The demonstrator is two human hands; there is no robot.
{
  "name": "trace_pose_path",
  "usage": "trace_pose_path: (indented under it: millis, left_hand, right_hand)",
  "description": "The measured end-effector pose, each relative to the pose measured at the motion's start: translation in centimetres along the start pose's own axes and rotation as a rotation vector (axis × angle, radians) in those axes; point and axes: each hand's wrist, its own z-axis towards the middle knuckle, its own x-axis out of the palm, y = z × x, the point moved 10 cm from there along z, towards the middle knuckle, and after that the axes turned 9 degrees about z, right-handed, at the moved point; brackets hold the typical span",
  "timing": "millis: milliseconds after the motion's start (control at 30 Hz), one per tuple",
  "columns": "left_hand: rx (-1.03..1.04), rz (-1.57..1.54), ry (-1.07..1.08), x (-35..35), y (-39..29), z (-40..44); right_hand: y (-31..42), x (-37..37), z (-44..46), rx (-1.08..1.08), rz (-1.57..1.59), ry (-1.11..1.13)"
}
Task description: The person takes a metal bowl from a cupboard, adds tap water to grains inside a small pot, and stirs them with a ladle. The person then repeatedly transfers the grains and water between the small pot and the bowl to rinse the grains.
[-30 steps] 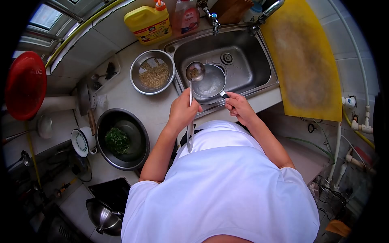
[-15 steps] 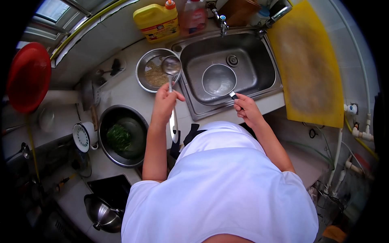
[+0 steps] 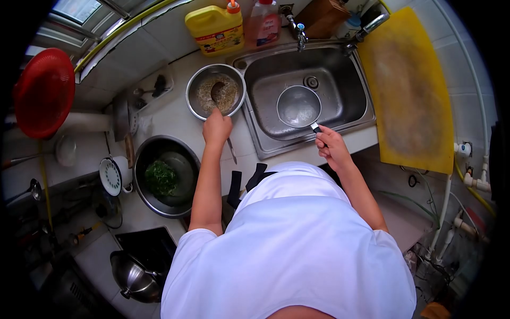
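Observation:
My left hand [image 3: 217, 129] is closed round the handle of a metal ladle [image 3: 217, 91], whose bowl dips into the grainy contents of a steel bowl [image 3: 192, 103] on the counter. Over the sink [image 3: 340, 106], my right hand [image 3: 332, 147] grips the black handle of a round strainer [image 3: 299, 107]. The strainer is held level, and anything lying in it is too small to tell.
Left of my left arm, a dark basin [image 3: 183, 199] holds green leaves [image 3: 161, 178]. Behind the steel bowl stand a yellow jug [image 3: 217, 32] and a pink bottle [image 3: 264, 24]. A faucet [image 3: 301, 38] overhangs the sink; a yellow board [image 3: 406, 95] leans at the right.
My left hand has carried the ladle left from above the strainer, and its bowl has gone down into the steel bowl. My right hand still holds the strainer over the sink.

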Motion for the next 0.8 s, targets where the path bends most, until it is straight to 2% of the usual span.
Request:
trace_pose_path:
  millis: [33, 100, 133, 200, 300, 333, 400, 533, 600, 800]
  left_hand:
    - [0.002, 0.000, 0.001, 0.7, 0.7, 0.4]
    - [-0.001, -0.522, 0.127, 2.1, 0.8, 0.5]
    - [-0.001, -0.522, 0.127, 1.7, 0.4, 0.1]
    - [-0.024, 0.102, -0.137, -2.0, -0.4, -1.6]
    - [-0.042, 0.263, -0.168, -3.6, -1.2, -2.9]
    - [-0.043, 0.262, -0.169, -3.4, -0.9, -3.1]
    - [0.016, 0.325, -0.335, -4.3, -1.3, -3.9]
    - [-0.011, 0.318, -0.397, -4.9, -0.8, -4.2]
    - [-0.140, 0.296, -0.391, -5.7, 0.9, -3.7]
    - [-0.258, 0.281, -0.442, -7.9, 3.7, -1.3]
  right_hand:
    - [0.1, 0.1, -0.1, -0.005, 0.004, -0.005]
    - [0.1, 0.0, -0.1, -0.011, 0.008, -0.009]
    - [0.2, -0.2, 0.1, -0.023, -0.013, -0.006]
    - [0.2, -0.1, 0.3, -0.033, -0.035, 0.000]
    - [0.6, -0.4, 0.5, -0.076, -0.076, -0.046]
    - [0.6, -0.5, 0.6, -0.087, -0.083, -0.047]
    - [0.8, -0.6, 0.7, -0.098, -0.090, -0.049]
    - [1.0, -0.4, 0.8, -0.100, -0.093, -0.036]
    - [1.2, -0.5, 0.8, -0.102, -0.093, -0.037]
    - [1.7, -0.9, 1.4, -0.163, -0.125, -0.095]
